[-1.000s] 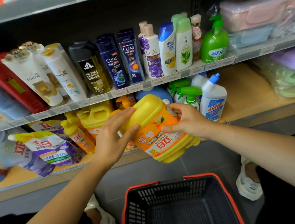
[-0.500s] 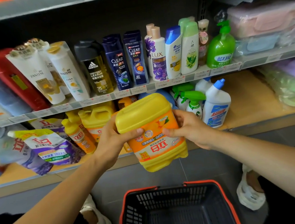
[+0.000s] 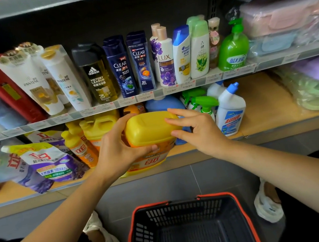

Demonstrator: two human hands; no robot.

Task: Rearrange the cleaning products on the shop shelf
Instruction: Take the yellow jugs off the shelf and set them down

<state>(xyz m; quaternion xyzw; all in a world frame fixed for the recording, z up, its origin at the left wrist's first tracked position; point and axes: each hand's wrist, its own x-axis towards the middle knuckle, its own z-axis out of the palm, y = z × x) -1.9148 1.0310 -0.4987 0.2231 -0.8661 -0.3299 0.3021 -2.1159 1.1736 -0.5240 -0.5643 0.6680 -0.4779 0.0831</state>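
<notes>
The yellow jug (image 3: 151,127) is at the front edge of the lower shelf (image 3: 273,112), base up with its label reading upside down. It sits between another yellow jug (image 3: 99,127) and the spray bottles (image 3: 204,103). The left hand (image 3: 116,151) grips its side, thumb across the front. The right hand (image 3: 199,132) lies on the upturned base with fingers spread and nearly straight. Whether the jug's weight is already on the shelf cannot be told.

The task looks partly done: this jug has yet to be turned upright and seated in the row. The refill pouches (image 3: 46,163) lie slumped at the left and probably need straightening too. The basket (image 3: 144,236) on the floor shows nothing inside.
</notes>
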